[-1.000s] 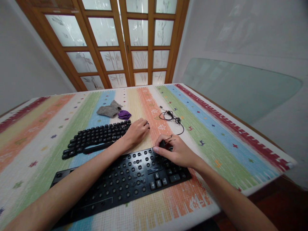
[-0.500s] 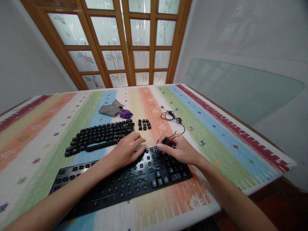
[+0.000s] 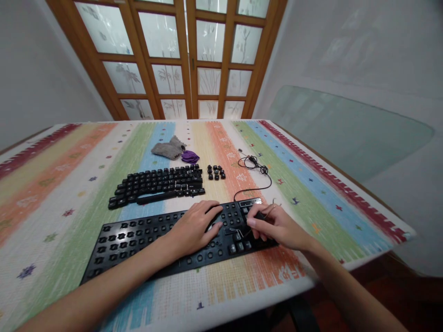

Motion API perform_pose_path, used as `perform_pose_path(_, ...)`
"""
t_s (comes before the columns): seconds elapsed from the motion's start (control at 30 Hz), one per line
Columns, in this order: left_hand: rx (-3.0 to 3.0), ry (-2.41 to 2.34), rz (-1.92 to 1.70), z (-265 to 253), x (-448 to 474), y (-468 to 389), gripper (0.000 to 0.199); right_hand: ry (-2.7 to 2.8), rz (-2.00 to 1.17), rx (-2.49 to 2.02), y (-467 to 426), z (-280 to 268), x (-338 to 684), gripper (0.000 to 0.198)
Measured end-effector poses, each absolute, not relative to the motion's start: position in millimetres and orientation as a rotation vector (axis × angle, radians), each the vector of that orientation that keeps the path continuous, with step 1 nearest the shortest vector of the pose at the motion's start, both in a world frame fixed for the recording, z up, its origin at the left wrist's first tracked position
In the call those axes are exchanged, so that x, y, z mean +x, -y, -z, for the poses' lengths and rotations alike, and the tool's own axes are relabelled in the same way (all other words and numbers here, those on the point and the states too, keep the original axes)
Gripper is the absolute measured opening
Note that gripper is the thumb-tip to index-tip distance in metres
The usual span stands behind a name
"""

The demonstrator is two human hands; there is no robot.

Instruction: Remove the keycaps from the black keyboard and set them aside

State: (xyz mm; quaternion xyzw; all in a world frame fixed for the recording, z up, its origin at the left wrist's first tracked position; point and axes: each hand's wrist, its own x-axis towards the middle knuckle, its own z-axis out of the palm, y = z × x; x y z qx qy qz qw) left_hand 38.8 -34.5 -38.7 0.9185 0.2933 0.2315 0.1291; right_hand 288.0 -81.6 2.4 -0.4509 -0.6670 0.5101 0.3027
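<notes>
A black keyboard (image 3: 155, 234) lies at a slant on the table, its left and middle parts stripped to bare switches. Some keycaps (image 3: 238, 248) still sit at its right end. My left hand (image 3: 199, 226) rests over the middle of the board, fingers and thumb apart, holding nothing I can see. Over the right end, my right hand (image 3: 273, 223) is closed on a small dark tool with thin wire prongs, a wire keycap puller (image 3: 246, 229). Its prongs reach down by the keycaps near the arrow keys; whether they grip one is unclear.
Loose keycaps (image 3: 162, 182) lie in rows beyond the board, with a small group (image 3: 216, 172) to their right. Behind them are a grey cloth (image 3: 168, 149) and a purple cloth (image 3: 190, 157). The coiled cable (image 3: 256, 166) lies to the right, on the striped tablecloth (image 3: 114, 157).
My right hand with the keycap puller has moved nearer me, from the board's far edge to the keys at lower right. My left hand has shifted nearer onto the board. The view has shifted slightly.
</notes>
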Motion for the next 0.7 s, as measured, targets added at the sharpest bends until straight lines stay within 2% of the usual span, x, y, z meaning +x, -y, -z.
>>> perform_pose_path(0.23, 2.685, -0.838, -0.708, 42, 39, 33, 0.033, 1.546, -1.355, -1.28, 111, 15, 279, 0.031)
perform_pose_path(0.43, 2.69, -0.793, -0.76, 41, 40, 32, 0.032, 1.614, -1.323, -1.355, 111, 12, 265, 0.03)
perform_pose_path(0.6, 2.72, -0.763, -0.738, 37, 38, 31, 0.03, 2.053, -0.9, -1.427, 113, -3, 254, 0.02)
perform_pose_path(0.7, 2.688, -0.757, -0.739, 36, 29, 32, 0.029, 2.232, -0.826, -1.365, 112, -13, 247, 0.02)
